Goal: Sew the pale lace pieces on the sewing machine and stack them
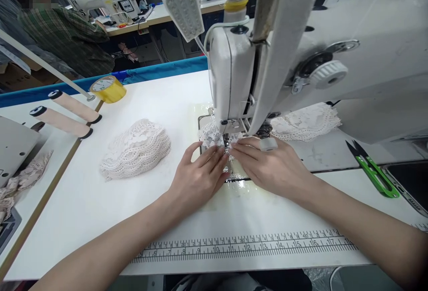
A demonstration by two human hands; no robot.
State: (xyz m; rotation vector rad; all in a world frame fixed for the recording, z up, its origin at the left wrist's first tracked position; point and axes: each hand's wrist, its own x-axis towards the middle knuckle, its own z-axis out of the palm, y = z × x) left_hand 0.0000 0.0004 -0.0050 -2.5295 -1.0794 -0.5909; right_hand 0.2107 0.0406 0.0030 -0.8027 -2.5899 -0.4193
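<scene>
We have our left hand (197, 179) and right hand (279, 166) converging on a lace piece (210, 134) beneath the sewing machine head (224, 72), at the presser foot (226, 140). The lace lies just ahead of our left fingertips and runs across the narrow gap toward the right ones, so neither hand is clearly nearer. Its long axis is hidden from us. Our fingers stretch forward, mostly close together, their tips touching the lace; whether either thumb pinches it, we cannot tell. Left of us sits a lace stack (137, 148), well apart from both hands.
</scene>
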